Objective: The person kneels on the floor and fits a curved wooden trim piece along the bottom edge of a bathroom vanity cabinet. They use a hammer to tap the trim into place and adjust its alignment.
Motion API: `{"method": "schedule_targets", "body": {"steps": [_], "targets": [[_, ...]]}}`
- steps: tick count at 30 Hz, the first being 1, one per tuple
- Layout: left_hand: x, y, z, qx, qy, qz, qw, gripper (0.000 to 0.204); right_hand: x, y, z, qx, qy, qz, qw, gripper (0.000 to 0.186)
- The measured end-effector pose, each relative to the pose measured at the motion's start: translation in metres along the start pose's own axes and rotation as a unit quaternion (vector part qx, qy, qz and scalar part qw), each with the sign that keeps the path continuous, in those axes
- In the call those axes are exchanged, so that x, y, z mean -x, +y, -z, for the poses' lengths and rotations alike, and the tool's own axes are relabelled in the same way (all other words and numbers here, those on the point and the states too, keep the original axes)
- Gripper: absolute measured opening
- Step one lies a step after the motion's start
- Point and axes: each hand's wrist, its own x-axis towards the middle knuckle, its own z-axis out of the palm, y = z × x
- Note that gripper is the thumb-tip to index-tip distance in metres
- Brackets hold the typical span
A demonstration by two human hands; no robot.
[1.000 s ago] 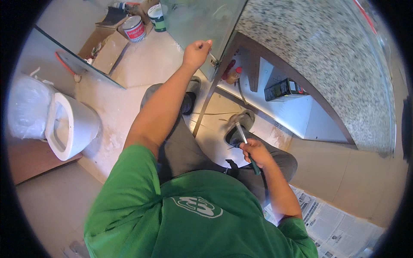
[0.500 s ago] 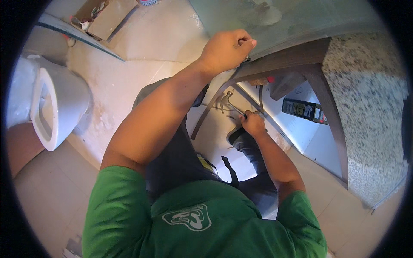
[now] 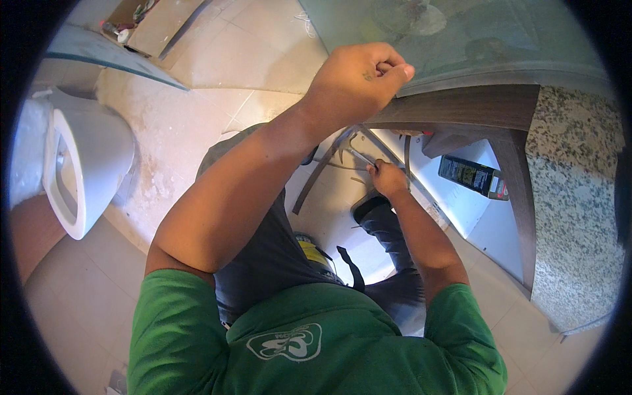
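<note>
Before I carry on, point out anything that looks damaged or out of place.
A dark strip bows across the floor beside the hammer, looking like edging come loose; I can't tell whether its upper end is attached. By the toilet, whitish and brownish smears mark the floor, which looks dirty.

White toilet bowl (image 3: 105, 158) well left of left hand (image 3: 359, 85); clear plastic wrap (image 3: 29, 151) along its far side. Open cardboard box (image 3: 161, 31) up-left of same hand, small odds and ends (image 3: 122, 29) inside. Glass panel (image 3: 105, 58) between box and bowl. Dark rectangular tin (image 3: 467, 174), tilted, right of right hand (image 3: 390, 178).
</note>
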Motion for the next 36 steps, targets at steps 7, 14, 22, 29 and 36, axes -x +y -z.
{"method": "schedule_targets", "body": {"steps": [7,14,22,29,36], "targets": [[0.001,0.006,-0.007,0.001,-0.017,0.025,1.000,0.031,-0.012,0.010,0.002,-0.010,0.053,-0.030,0.998,0.047],[0.000,0.002,-0.010,-0.016,-0.012,-0.004,1.000,0.031,-0.011,0.017,0.012,0.023,0.021,0.038,0.999,0.047],[0.001,0.000,-0.010,0.002,-0.009,0.022,1.000,0.033,0.002,0.007,0.029,0.060,0.008,0.068,0.996,0.057],[0.000,-0.001,-0.008,-0.034,-0.003,0.042,0.999,0.036,0.008,0.017,0.021,0.007,0.044,0.017,0.999,0.060],[-0.001,0.001,-0.008,-0.056,-0.002,0.030,0.998,0.036,0.009,0.026,0.024,0.008,0.076,0.012,0.997,0.060]]}}
